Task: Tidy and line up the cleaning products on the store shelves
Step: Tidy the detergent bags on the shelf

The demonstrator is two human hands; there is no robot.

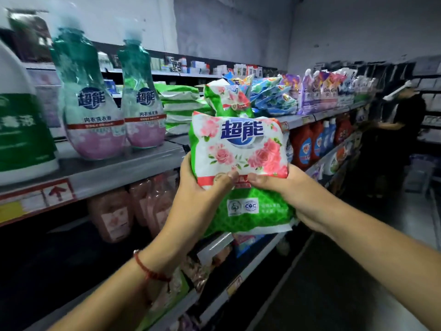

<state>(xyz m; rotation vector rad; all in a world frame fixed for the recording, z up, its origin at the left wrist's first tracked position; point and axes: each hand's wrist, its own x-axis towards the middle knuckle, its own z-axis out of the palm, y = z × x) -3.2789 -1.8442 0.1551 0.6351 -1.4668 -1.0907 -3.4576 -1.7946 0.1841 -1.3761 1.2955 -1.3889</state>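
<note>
- The white jug (pixel 22 130) at the far left is cut off by the frame edge, and its green label is too blurred to read.
- The caps of the two green-and-pink bottles (pixel 91 101) on the upper shelf (pixel 124 163) are smeared by blur.
- The pink bottles (pixel 112 215) on the shelf below sit in deep shadow; their labels cannot be made out.
- A person in dark clothes (pixel 403 120) stands at the far end of the aisle, dim and hard to make out.
- The detergent bag (pixel 241 168), white with roses above and green below, is held in the air just in front of the upper shelf's edge, below another bag of the same kind (pixel 229 99) lying on that shelf.
- Its long axis runs roughly upright, the printed front facing the camera, the top leaning slightly toward the shelf.
- The left hand (pixel 202 185) grips the bag's left side, thumb pressed on the front at mid-height.
- The right hand (pixel 286 187) grips the right side, thumb on the front nearly meeting the left thumb; its fingers are hidden behind the bag.
- A red cord (pixel 149 268) circles the left wrist.
</note>
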